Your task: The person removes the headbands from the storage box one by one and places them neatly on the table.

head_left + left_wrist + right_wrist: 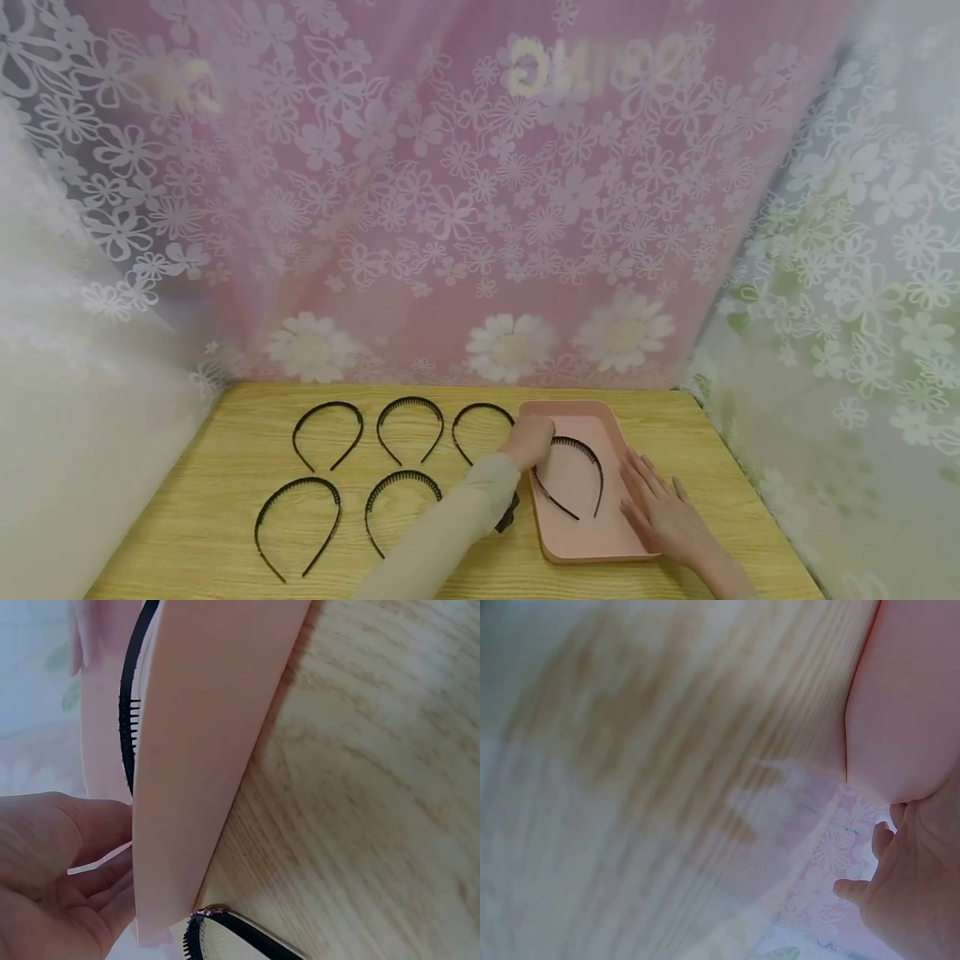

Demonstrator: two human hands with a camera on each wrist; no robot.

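Note:
My left hand (529,442) reaches over the left rim of a pink tray (592,542) and grips a black toothed headband (597,467). That headband lies over the tray with its two ends toward me. In the left wrist view, the headband (126,724) rises above the tray wall (202,735) and runs down to the thumb of the left hand (45,870); the wall hides the fingertips. At the tray's right side, my right hand (663,510) rests against the rim with fingers straight. The right wrist view shows this hand (922,877) beside the tray's outer wall (907,697).
Several more black headbands lie on the wooden table (187,500) left of the tray, among them one at the back left (327,404) and one at the front left (300,481). Flowered curtains (450,208) enclose the table at the back and sides.

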